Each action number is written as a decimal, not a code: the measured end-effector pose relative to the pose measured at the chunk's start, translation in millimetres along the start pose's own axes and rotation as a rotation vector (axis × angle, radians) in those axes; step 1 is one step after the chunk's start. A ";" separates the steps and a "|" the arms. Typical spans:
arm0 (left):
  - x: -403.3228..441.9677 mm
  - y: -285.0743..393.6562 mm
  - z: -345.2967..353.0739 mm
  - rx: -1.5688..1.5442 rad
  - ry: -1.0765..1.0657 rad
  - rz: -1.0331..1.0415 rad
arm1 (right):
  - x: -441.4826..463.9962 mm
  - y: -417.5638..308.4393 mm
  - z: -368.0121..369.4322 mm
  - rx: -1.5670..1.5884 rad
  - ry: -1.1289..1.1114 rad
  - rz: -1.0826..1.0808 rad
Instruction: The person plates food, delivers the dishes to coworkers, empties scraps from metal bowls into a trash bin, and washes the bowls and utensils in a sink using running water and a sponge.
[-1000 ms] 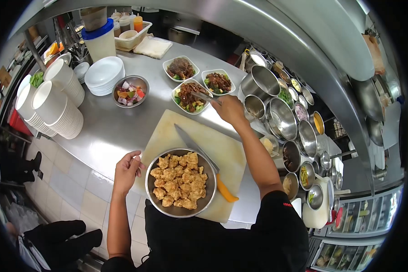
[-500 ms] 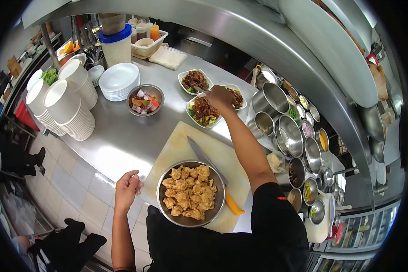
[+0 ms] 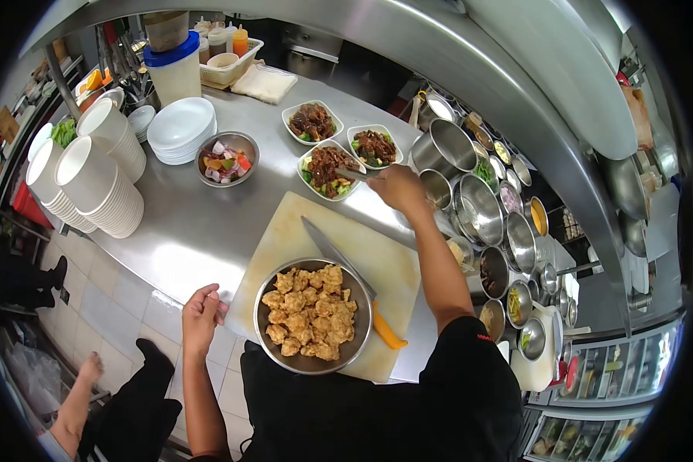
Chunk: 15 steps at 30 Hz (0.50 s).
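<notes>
My right hand (image 3: 399, 187) holds metal tongs (image 3: 352, 175), whose tips touch the dark glazed meat in the nearest white bowl (image 3: 327, 171). Two more white bowls of meat and greens stand just behind, one at the back left (image 3: 311, 123) and one at the right (image 3: 374, 146). My left hand (image 3: 202, 309) hovers left of the cutting board (image 3: 285, 231), fingers loosely curled and apart, with nothing in it. A steel bowl of fried pieces (image 3: 308, 312) sits at the board's near edge. Beside it lies a knife (image 3: 335, 252) with an orange handle.
Stacked paper tubs (image 3: 104, 185), white plates (image 3: 182, 131) and a steel bowl of cut vegetables (image 3: 228, 159) stand at the left. Many steel containers (image 3: 477, 208) line the right side. A folded cloth (image 3: 264, 82) lies at the back. Another person's arm (image 3: 75, 400) shows at lower left.
My right hand and the tongs have moved from the back left bowl to the nearest bowl. The view has shifted. At lower left, another person's arm has come into sight.
</notes>
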<state>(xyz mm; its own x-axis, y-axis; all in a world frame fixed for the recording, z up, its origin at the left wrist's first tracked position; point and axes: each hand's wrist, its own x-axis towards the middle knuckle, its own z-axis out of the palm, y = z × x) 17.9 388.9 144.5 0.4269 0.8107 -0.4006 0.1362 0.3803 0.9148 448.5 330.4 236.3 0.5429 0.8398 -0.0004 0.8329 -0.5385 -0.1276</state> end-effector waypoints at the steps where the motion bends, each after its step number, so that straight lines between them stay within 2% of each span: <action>1: 1.5 2.0 4.4 -0.017 -0.023 -0.001 | 0.9 -0.1 7.9 -0.010 -0.006 -0.015; 4: 5.6 5.8 15.4 0.008 -0.054 0.020 | 2.3 -6.7 13.6 -0.029 -0.019 0.027; 10: 6.2 3.8 21.5 0.035 -0.068 0.039 | -8.7 13.1 -9.8 0.011 0.060 -0.033; 12: 4.7 4.4 21.3 0.035 -0.067 0.026 | -11.1 21.5 -22.5 0.043 0.121 0.009; 13: 4.4 4.2 21.4 0.036 -0.059 0.010 | -12.6 20.6 -32.5 0.096 0.113 0.119; 15: 5.9 1.5 20.3 0.041 -0.066 0.012 | -6.7 36.8 -39.4 0.112 0.137 0.105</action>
<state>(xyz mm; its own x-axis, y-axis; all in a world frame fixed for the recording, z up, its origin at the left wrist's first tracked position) 38.8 385.2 144.6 0.4860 0.7836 -0.3870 0.1667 0.3515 0.9212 479.7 302.2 270.7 0.6420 0.7582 0.1140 0.7579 -0.6051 -0.2439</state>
